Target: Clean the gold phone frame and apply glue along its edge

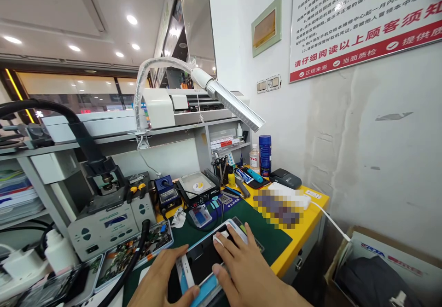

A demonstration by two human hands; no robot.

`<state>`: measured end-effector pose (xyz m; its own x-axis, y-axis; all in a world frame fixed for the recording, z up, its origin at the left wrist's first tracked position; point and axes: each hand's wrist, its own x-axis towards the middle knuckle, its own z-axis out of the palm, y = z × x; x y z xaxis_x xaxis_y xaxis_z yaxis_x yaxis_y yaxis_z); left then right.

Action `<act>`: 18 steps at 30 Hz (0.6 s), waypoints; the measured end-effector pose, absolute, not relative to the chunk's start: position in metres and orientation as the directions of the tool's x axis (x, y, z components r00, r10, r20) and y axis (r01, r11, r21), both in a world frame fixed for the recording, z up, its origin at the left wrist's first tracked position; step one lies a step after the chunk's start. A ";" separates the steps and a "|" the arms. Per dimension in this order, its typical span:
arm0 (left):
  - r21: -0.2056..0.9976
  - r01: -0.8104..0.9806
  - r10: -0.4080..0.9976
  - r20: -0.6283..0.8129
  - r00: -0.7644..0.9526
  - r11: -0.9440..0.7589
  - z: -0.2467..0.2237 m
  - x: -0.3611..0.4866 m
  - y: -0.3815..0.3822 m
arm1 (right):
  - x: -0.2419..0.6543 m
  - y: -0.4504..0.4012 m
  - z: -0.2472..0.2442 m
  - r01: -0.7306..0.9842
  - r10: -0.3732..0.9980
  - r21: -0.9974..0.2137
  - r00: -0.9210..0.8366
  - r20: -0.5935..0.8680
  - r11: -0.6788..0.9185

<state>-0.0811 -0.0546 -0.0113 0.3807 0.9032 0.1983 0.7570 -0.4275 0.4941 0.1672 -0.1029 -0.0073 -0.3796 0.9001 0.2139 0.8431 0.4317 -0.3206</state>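
Observation:
A smartphone (203, 258) with a black screen and white borders lies face up near the bench's front edge, with blue material showing beneath it. My left hand (159, 275) grips its left side, thumb at the near corner and fingertips along the far edge. Across the right part of the screen lies my right hand (243, 261), fingertips pressing a small white wipe (221, 237) against the glass. The palm hides that side of the phone. Under all this is a green mat (272, 238).
A tray of small circuit parts (120, 256) and a hot-air station (110, 224) stand at left. Behind are a blue-and-black device (167, 192) and a flat-topped box (198, 187). A blue spray can (265, 155) is at the back right. The lamp (238, 104) overhangs the bench.

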 end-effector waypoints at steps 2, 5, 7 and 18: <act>0.481 0.772 0.908 0.171 0.382 -0.415 -0.014 -0.083 -0.052 | 0.163 -0.096 -0.007 0.850 0.905 -0.323 -0.354 0.236 0.416; 0.461 0.780 0.906 0.185 0.381 -0.423 -0.019 -0.085 -0.050 | 0.158 -0.087 -0.010 0.855 0.909 -0.330 -0.321 0.266 0.399; 0.461 0.780 0.906 0.185 0.381 -0.423 -0.022 -0.087 -0.048 | 0.156 -0.083 -0.012 0.864 0.914 -0.330 -0.295 0.277 0.380; 0.516 0.766 0.923 0.184 0.338 -0.384 -0.011 -0.080 -0.059 | 0.176 -0.107 -0.024 0.887 0.918 -0.278 -0.301 0.258 0.369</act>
